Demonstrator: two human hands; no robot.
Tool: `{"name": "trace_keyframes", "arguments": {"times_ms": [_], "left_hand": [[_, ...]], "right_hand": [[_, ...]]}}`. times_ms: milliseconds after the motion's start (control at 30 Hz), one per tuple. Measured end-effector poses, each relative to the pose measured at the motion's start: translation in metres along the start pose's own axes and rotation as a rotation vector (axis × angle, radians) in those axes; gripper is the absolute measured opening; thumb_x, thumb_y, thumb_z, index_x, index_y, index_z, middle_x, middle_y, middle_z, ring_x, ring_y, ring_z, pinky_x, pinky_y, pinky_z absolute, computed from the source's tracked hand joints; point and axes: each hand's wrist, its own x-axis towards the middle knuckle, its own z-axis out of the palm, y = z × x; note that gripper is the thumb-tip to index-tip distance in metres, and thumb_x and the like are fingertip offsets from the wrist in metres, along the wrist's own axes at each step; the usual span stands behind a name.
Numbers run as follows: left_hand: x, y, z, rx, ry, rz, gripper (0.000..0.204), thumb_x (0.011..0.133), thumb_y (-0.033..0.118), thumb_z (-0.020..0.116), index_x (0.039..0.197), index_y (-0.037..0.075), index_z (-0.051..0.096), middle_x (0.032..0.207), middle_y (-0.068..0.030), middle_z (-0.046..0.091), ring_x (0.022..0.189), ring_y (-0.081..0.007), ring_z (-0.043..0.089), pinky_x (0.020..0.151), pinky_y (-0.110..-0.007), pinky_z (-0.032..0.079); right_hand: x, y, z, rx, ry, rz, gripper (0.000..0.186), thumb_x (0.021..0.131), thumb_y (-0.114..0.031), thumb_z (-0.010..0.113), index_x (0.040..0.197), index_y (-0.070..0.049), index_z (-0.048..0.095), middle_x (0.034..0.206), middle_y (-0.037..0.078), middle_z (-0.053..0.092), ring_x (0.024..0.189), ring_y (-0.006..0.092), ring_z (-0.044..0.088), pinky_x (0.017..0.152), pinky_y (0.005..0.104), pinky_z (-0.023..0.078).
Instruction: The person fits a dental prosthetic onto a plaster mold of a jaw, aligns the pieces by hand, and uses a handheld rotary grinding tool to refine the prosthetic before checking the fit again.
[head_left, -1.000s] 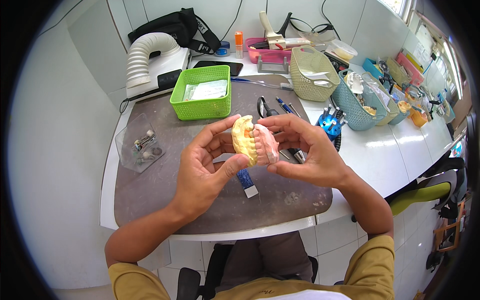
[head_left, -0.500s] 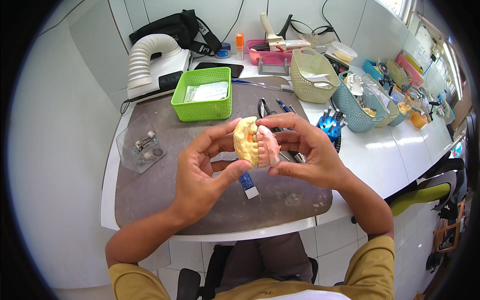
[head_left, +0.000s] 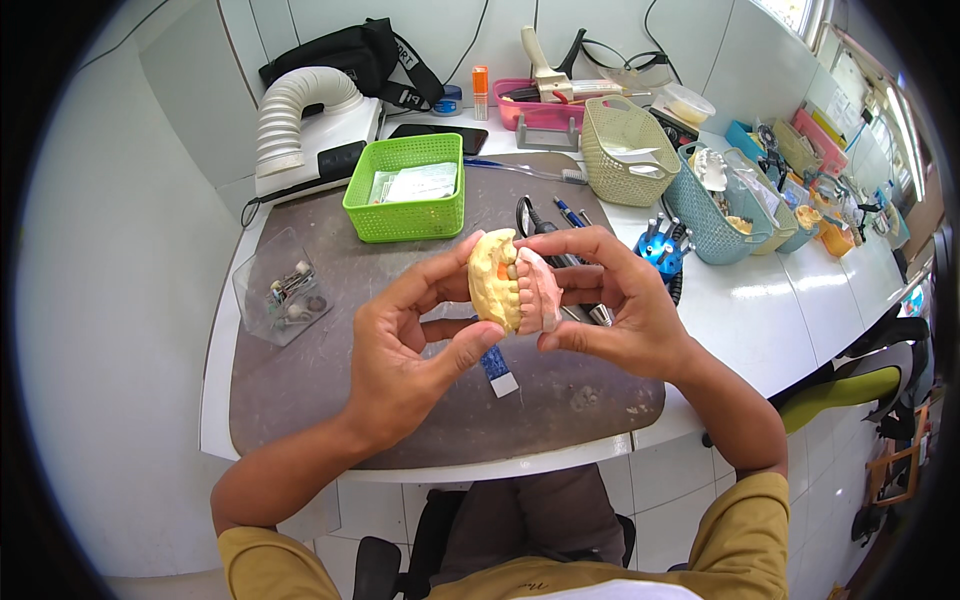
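Observation:
Above the middle of the brown work mat (head_left: 330, 400) I hold two dental casts with their tooth rows against each other. My left hand (head_left: 410, 340) is closed on the yellow dental cast (head_left: 491, 285), thumb on its near end and fingers behind it. A small orange patch shows among its teeth. My right hand (head_left: 620, 310) grips the pink dental cast (head_left: 541, 292) between thumb and fingers. Beneath the hands lies a blue and white block (head_left: 497, 372), partly covered. Behind my right fingers is a dark handpiece (head_left: 600, 312) with a metal tip, mostly hidden.
A green basket (head_left: 405, 222) with packets stands at the mat's far side. On the left sits a clear tray (head_left: 262, 318) of small burs. To the right are a blue bur holder (head_left: 660, 250), a beige basket (head_left: 610, 120) and a light-blue basket (head_left: 715, 235). A toothbrush (head_left: 520, 170) lies behind.
The two casts have turned slightly against each other, and the far end of the yellow one has risen a little. Both hands keep their hold.

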Motion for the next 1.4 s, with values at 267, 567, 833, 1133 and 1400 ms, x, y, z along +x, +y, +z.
{"name": "trace_keyframes", "arguments": {"times_ms": [267,567,833,1133,1400], "left_hand": [[0.002,-0.002,-0.001,-0.009,0.001,-0.015,0.065,0.085,0.006,0.076,0.141,-0.002,0.045,0.12,-0.0139,0.063,0.112,-0.0179,0.062,0.093,-0.033,0.056],[0.003,-0.001,-0.002,-0.026,-0.005,0.002,0.064,0.086,0.005,0.076,0.141,-0.003,0.045,0.123,-0.0147,0.062,0.114,-0.0184,0.061,0.094,-0.033,0.056],[0.002,0.001,-0.001,-0.005,-0.003,0.0,0.064,0.085,0.006,0.077,0.14,-0.003,0.046,0.121,-0.0145,0.063,0.112,-0.018,0.062,0.093,-0.033,0.056],[0.002,0.0,-0.002,-0.032,0.002,-0.026,0.063,0.085,0.008,0.079,0.138,-0.003,0.048,0.115,-0.0136,0.066,0.106,-0.0162,0.064,0.089,-0.031,0.057],[0.002,-0.005,-0.001,-0.063,0.043,-0.037,0.065,0.084,0.004,0.078,0.14,0.0,0.046,0.113,-0.0135,0.066,0.104,-0.0158,0.065,0.089,-0.031,0.056]], "right_hand": [[-0.002,0.0,0.0,0.033,0.002,0.047,0.064,0.082,-0.009,0.081,0.135,-0.001,0.048,0.135,0.012,0.054,0.115,0.0237,0.064,0.098,0.0358,0.055],[-0.001,-0.002,0.003,0.08,0.012,0.05,0.063,0.082,-0.005,0.079,0.136,0.0,0.047,0.135,0.011,0.053,0.116,0.0239,0.063,0.1,0.0358,0.054],[-0.003,0.0,0.004,0.03,0.023,0.023,0.064,0.08,-0.008,0.082,0.134,0.0,0.049,0.135,0.012,0.054,0.115,0.0241,0.064,0.098,0.0357,0.055],[-0.005,0.004,0.006,-0.037,0.029,-0.025,0.064,0.08,-0.01,0.083,0.134,0.0,0.05,0.134,0.012,0.055,0.113,0.0228,0.065,0.097,0.0351,0.056],[-0.005,0.002,0.014,-0.249,0.136,-0.111,0.056,0.08,-0.006,0.08,0.13,-0.002,0.057,0.128,0.016,0.06,0.108,0.0248,0.068,0.091,0.0344,0.058]]}}
